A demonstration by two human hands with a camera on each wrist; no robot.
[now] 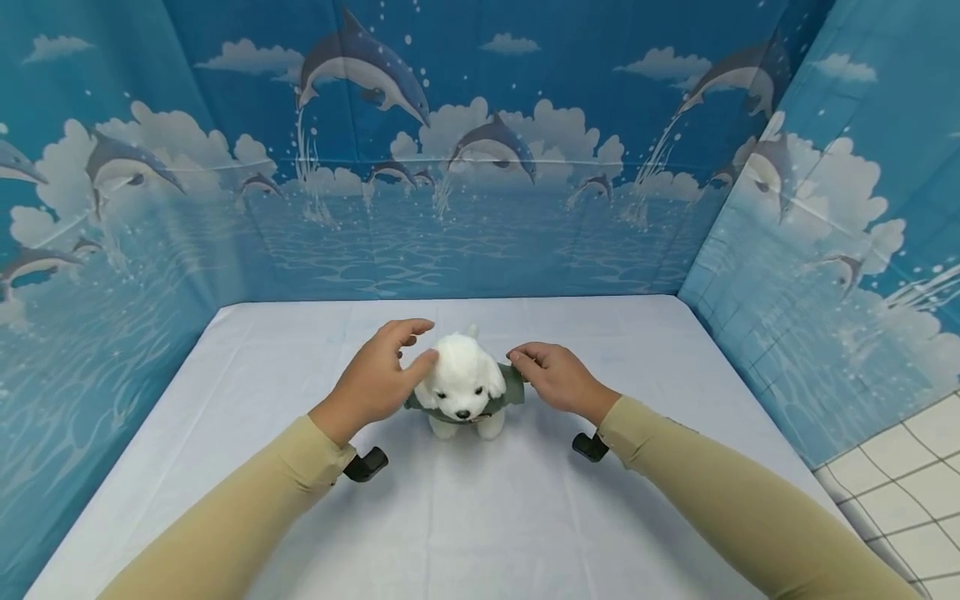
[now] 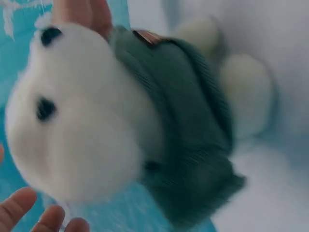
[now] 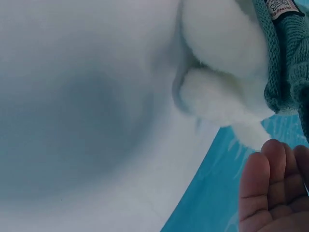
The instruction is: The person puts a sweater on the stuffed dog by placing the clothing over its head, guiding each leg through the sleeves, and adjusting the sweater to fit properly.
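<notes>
A white plush dog (image 1: 459,371) stands on the white table, facing me, in a green knitted sweater (image 1: 513,385). My left hand (image 1: 378,375) is beside its head, fingers loosely bent and spread, thumb tip at the fur. In the left wrist view, fingertips (image 2: 48,217) show below the head, and one sweater sleeve (image 2: 193,198) sticks out. My right hand (image 1: 558,377) pinches the sweater's edge on the other side, thumb and forefinger together. The right wrist view shows its other fingers (image 3: 277,179) near the dog's white legs (image 3: 217,96); the thumb is hidden there.
A white cloth covers the table (image 1: 487,517). Blue curtains (image 1: 480,242) printed with dolphins hang behind it and along both sides. Pale floor tiles (image 1: 911,475) show at the right. Black wrist devices (image 1: 365,465) hang below both cuffs.
</notes>
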